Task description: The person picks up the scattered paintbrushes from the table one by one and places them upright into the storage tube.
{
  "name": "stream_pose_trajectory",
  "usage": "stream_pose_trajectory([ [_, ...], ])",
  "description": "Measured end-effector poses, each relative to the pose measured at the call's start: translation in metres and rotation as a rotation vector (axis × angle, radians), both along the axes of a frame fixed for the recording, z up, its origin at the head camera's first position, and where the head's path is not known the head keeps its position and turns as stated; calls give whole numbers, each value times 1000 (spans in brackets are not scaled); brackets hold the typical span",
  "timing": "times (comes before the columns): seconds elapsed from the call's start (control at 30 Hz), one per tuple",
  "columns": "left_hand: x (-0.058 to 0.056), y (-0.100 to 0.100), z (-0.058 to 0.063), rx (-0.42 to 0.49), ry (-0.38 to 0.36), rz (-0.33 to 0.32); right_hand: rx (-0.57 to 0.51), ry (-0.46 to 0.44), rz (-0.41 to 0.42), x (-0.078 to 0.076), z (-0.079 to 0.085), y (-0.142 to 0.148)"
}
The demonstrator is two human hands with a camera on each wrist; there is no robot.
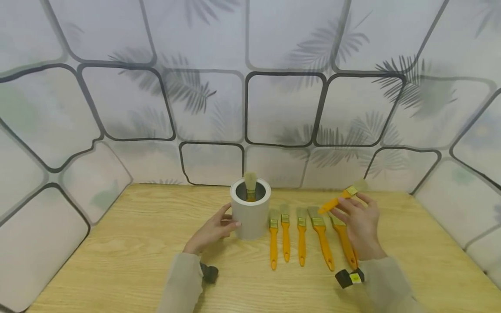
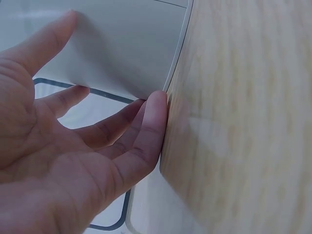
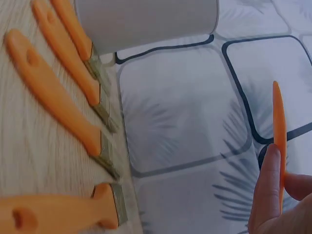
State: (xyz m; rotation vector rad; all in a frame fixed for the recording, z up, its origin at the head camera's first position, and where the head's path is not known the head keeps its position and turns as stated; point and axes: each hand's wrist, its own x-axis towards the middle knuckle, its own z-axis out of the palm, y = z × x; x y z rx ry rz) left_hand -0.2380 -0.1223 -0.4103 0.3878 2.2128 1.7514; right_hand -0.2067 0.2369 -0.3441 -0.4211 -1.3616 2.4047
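Observation:
A white cylindrical can (image 1: 250, 221) stands upright on the wooden table, with one paintbrush (image 1: 250, 181) in it, bristles up. At its left side, my left hand (image 1: 213, 228) holds the can, thumb on the front and fingers reaching round; the left wrist view shows the fingertips low on the can wall (image 2: 122, 53), close to the tabletop. My right hand (image 1: 362, 217) pinches the orange handle of another paintbrush (image 1: 335, 203) between thumb and fingers, raised above the row, its bristles slanting up to the right. Its thin handle (image 3: 279, 122) shows edge-on in the right wrist view.
Several orange-handled paintbrushes lie in a row right of the can, bristles toward the wall, from a narrow brush (image 1: 273, 243) to a wider brush (image 1: 322, 243). A further brush (image 1: 346, 243) lies partly under my right hand. A patterned wall (image 1: 282, 108) rises behind the table (image 1: 156, 217).

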Motion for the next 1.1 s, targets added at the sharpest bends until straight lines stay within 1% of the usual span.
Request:
stream_pose_trajectory([
  [0.2,1,1,1,7,-7,2,2,15,-1,-4,2,-15],
  [0.4,1,0,2,5,0,-5,-40,58,-14,-12,5,-32],
  [0.6,3,0,3,3,-2,-3,-18,98,-20,-17,7,-47],
  [0.77,3,3,3,5,-5,-1,-25,131,-51,-22,9,-57],
  [0.97,2,-1,0,-9,-9,7,18,163,-67,-30,8,-68],
  [1.1,0,-1,0,-13,-3,9,25,190,-70,-33,13,-73],
])
